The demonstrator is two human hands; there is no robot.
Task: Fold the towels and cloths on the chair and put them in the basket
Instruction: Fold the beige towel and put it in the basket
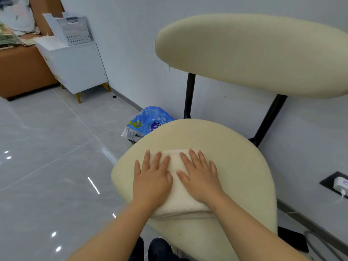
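Pressing folded towel flat with our left hand and right hand, side by side, palms down. Grip on both: nothing held, fingers straight and spread. Towel lies on front of chair seat. Beyond seat, blue bag on floor by wall. Far left, white basket on cabinet, well apart from chair.

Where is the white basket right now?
The white basket sits at upper left of the head view, on the white cabinet by the wall, far from the chair.
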